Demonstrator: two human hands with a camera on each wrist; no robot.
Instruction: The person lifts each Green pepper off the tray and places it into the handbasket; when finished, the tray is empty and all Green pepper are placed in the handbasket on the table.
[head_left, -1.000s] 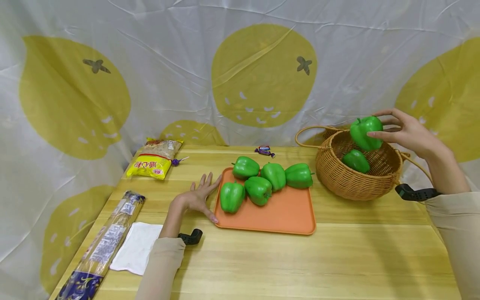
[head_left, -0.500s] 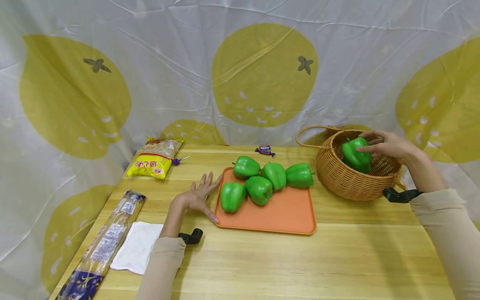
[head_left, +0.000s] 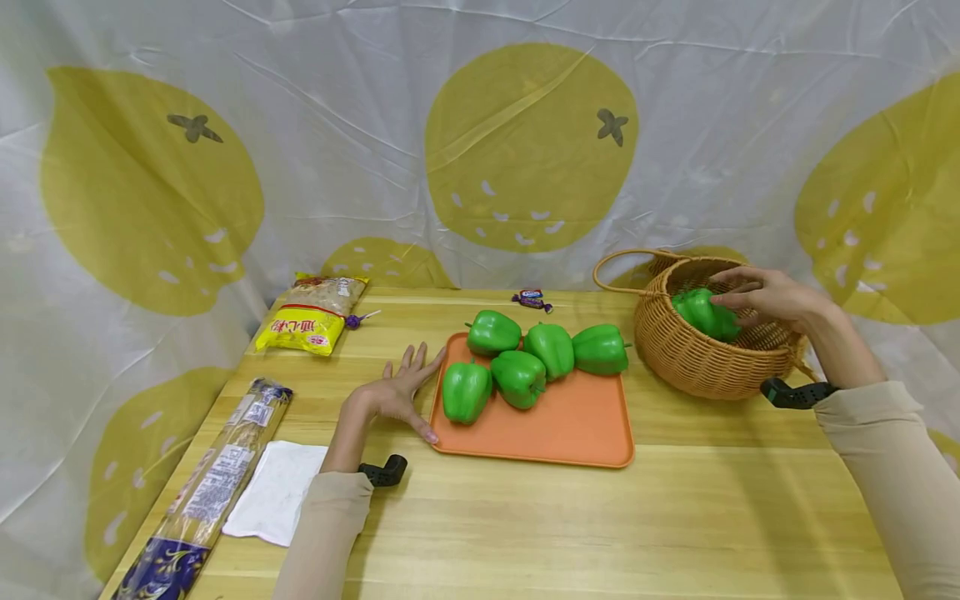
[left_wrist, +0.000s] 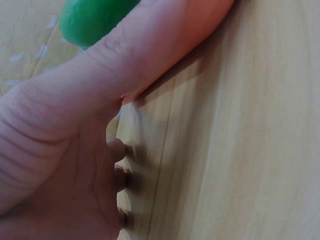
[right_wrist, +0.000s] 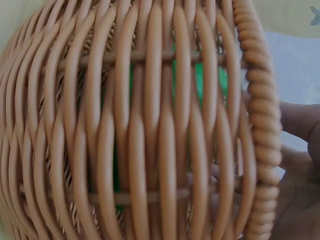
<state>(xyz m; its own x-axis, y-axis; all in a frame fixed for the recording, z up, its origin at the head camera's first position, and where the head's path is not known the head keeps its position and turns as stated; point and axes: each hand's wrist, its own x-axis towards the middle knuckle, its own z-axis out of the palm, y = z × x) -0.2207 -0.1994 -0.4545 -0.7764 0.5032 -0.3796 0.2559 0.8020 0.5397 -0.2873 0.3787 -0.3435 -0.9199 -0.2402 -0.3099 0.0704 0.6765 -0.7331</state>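
Observation:
My left hand [head_left: 392, 396] spreads its fingers beside the orange tray [head_left: 555, 425], thumb at the tray's near left corner. In the left wrist view the thumb [left_wrist: 100, 75] lies along the tray edge. Several green bell peppers [head_left: 519, 379] sit on the tray, one overhanging its right rim. At the right, my right hand [head_left: 780, 300] reaches over the rim of the wicker basket [head_left: 705, 367], its fingers loosely extended beside a bell pepper [head_left: 697, 310] lying inside. The right wrist view shows green through the weave; the fingertips are partly hidden there.
A bag of pasta [head_left: 307, 321], a lollipop [head_left: 354, 321] and wrapped candies [head_left: 532, 300] lie toward the back. At left are a long noodle packet [head_left: 217, 479] and a folded white cloth [head_left: 273, 492]. A lemon-print curtain [head_left: 345, 167] hangs behind the wooden table.
My right hand has lowered a bell pepper into the basket, and the pepper now lies lower, turned and away from the fingers. My left hand has stayed at the tray.

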